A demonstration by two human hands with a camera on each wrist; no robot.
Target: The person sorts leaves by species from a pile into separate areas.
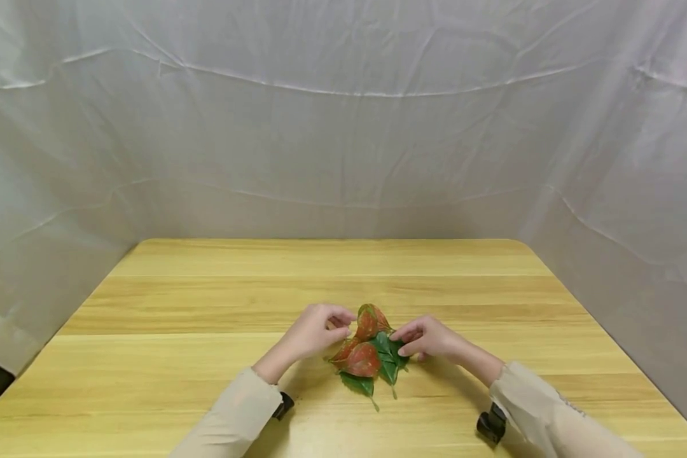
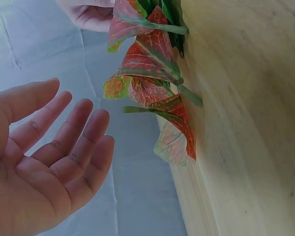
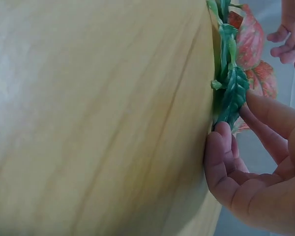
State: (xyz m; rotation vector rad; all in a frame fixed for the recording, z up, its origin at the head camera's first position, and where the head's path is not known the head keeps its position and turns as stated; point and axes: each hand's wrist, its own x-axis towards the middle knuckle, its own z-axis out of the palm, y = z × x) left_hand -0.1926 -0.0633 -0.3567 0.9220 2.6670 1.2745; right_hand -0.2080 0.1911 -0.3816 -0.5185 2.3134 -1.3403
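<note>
An artificial-looking cluster of leaves lies on the table, red leaves (image 1: 363, 360) on the left and top, green leaves (image 1: 388, 362) on the right and below. Beside the red ones, my left hand (image 1: 320, 327) hovers with relaxed fingers and nothing in them. The left wrist view shows that hand (image 2: 54, 162) palm up, a gap between its fingertips and the red leaves (image 2: 152, 59). My right hand (image 1: 429, 337) is at the cluster's right side. In the right wrist view its thumb and fingers (image 3: 221, 147) pinch the end of a green leaf (image 3: 233, 96).
The cluster sits near the middle of a wooden table (image 1: 206, 305). Grey-white sheeting (image 1: 343, 146) hangs behind the table and along both sides. A black wrist device (image 1: 490, 425) is on the right forearm, and another black device (image 1: 283, 406) is on the left.
</note>
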